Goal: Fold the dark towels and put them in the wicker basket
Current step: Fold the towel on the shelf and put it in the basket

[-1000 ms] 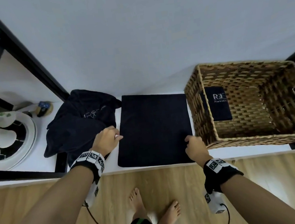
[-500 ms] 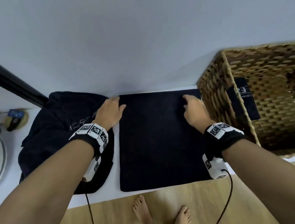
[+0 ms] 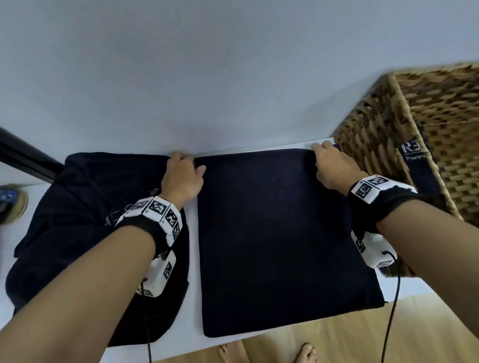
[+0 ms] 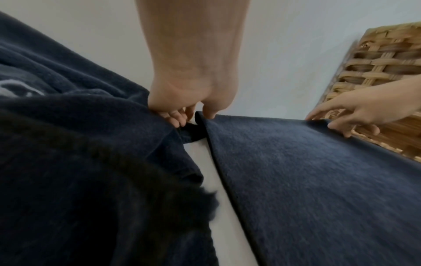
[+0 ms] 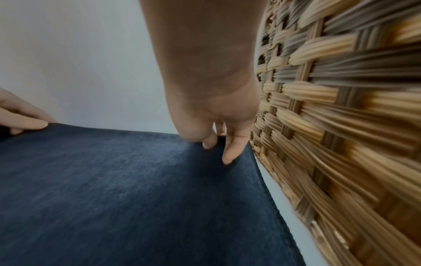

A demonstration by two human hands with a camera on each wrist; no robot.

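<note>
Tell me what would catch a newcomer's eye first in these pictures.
Probably the flat dark towel spread across the middle of the white tabletop, with the left hand and right hand each at one of its far corners by the wall. Next, the big wicker basket standing close on its right, and the rumpled heap of dark towels on its left.

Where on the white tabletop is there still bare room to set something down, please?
A bare strip of tabletop runs between the towel pile and the flat towel, and another along the front edge. Beside the wicker basket it is crowded.
</note>
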